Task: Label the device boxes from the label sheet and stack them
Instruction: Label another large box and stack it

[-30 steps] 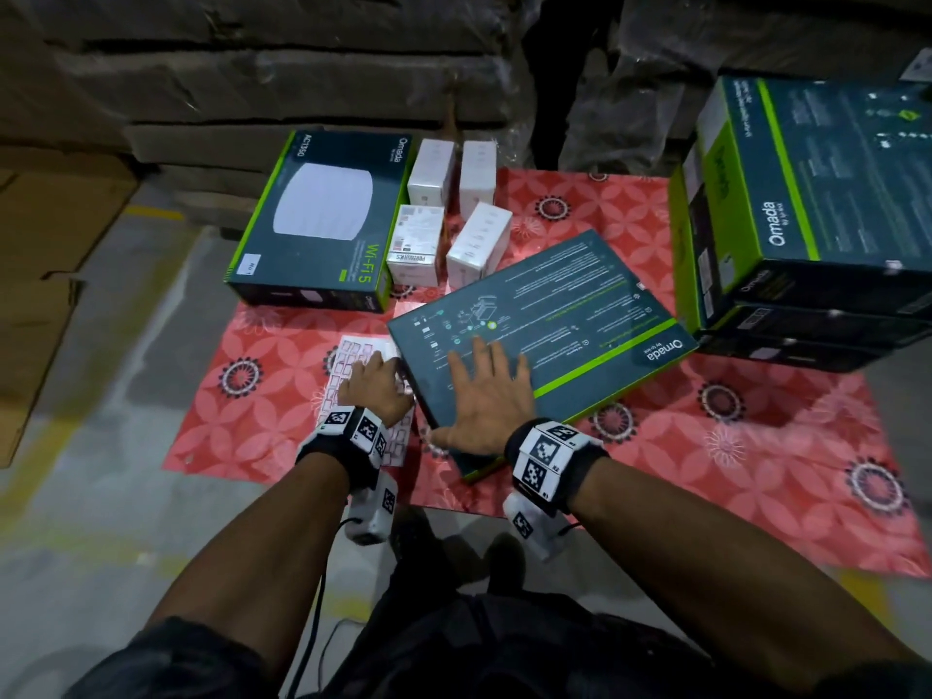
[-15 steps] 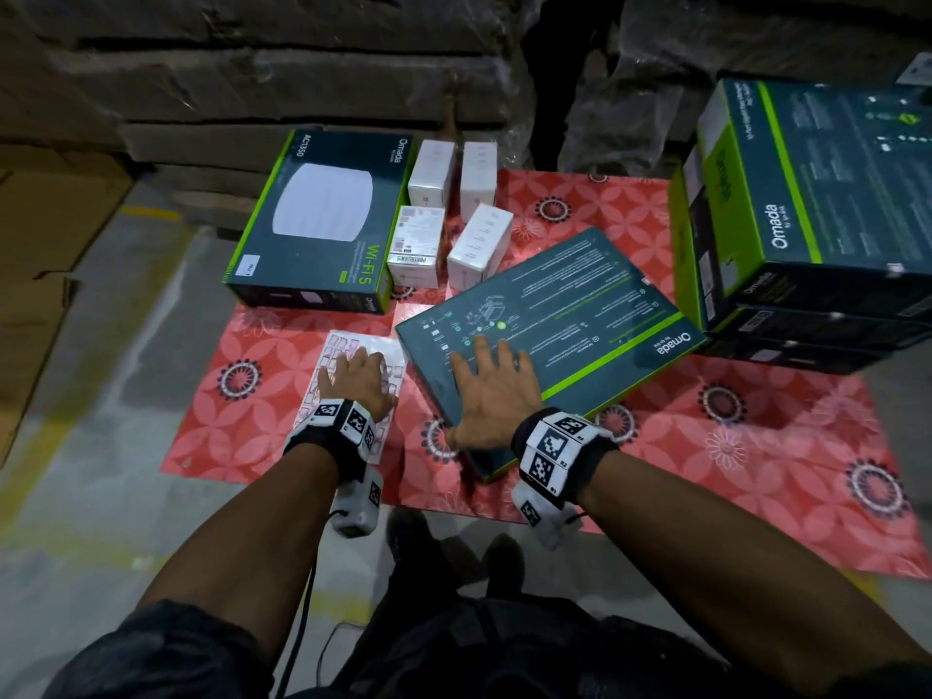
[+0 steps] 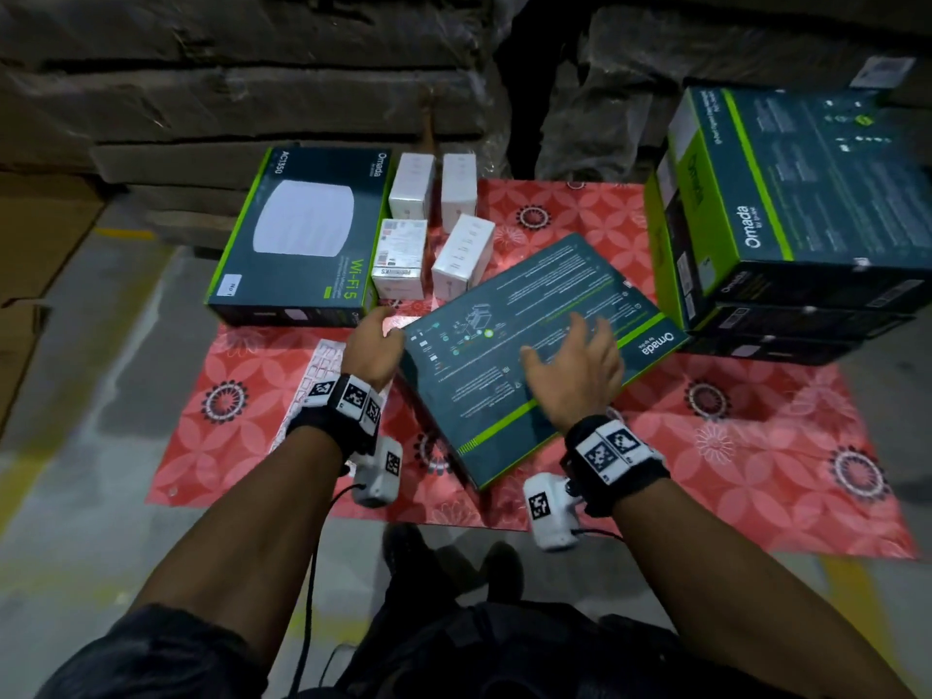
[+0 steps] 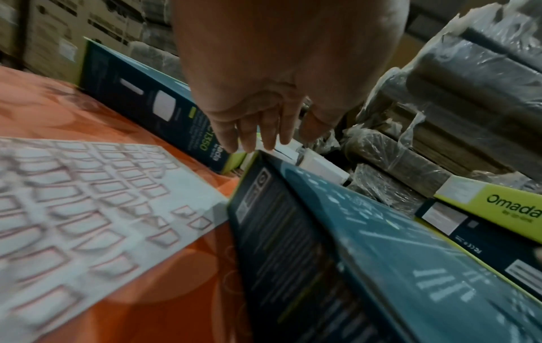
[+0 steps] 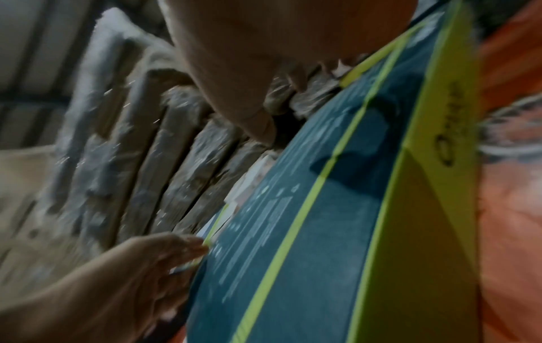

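The right hand (image 3: 575, 365) lies flat with fingers spread on the top face of the dark teal device box (image 3: 534, 345), its grip slack around nothing. The left hand (image 3: 373, 345) is at the box's far left corner, fingers pointing down past the corner edge; whether they clasp it, I cannot tell.

The box lies on a red floral mat (image 3: 706, 446) spread over a grey concrete floor (image 3: 75, 446), with wrapped pallets of cartons (image 3: 252, 68) behind. The box is flat and wide, printed side up with small white text and diagrams, a lime stripe and "Omada" near its right end. Its long axis runs diagonally, from near the person up to the right toward a stack of similar boxes (image 3: 787, 219).

The label sheet (image 3: 323, 360), white with red-outlined cells, lies on the mat just left of the box, partly under the left wrist. Farther back lie a Wi-Fi 5 box (image 3: 302, 234) and four small white boxes (image 3: 433, 229).
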The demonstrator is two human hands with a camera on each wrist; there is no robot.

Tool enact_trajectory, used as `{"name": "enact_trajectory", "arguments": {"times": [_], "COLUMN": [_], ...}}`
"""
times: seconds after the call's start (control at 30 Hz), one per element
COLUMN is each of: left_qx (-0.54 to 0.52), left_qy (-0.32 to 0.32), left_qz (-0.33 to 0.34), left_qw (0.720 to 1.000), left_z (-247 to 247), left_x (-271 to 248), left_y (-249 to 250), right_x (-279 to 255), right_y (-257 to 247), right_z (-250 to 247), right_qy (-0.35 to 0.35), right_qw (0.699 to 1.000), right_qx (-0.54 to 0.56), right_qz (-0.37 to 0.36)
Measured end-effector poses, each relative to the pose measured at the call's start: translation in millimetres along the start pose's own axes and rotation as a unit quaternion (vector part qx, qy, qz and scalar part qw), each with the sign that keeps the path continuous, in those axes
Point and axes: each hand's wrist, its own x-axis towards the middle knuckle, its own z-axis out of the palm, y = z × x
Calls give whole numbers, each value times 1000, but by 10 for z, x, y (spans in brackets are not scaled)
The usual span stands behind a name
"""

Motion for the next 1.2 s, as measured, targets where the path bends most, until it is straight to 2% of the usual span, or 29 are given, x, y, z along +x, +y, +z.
{"name": "enact_trajectory", "arguments": {"times": [0.03,0.1,0.23,0.43,0.6,0.7,0.87,1.03,1.2], "left_qx": [6,18,28,107,180,202,222,199,154], "left_qy": [-19,-60,-80,-83,-29,-8,-23,-40,-49], "left_qz": [-3,-4,-13,-22,21,7,-26,-42,-43], "left_qw": [1000,998,996,991,983,979,974,978,986], "left_z": [29,90,187,179,101,26,-23,100,295], "left_x": [39,89,158,243,191,149,25,-139,-214], "left_y": [55,114,146,272,423,473,365,329,410], "right_x": [15,42,84,86,153,203,455,864,1243], "right_y": [73,177,270,174,135,79,11,22,64], "right_z": [-21,-30,74,236,259,236,197,72,-88], "right_qy": [37,58,9,33,76,69,36,-5,-77], "right_qw": [997,981,932,906,881,882,919,943,965], "right_qx": [32,87,211,250,284,286,233,213,165], "right_qz": [62,163,296,339,371,367,316,254,186]}}
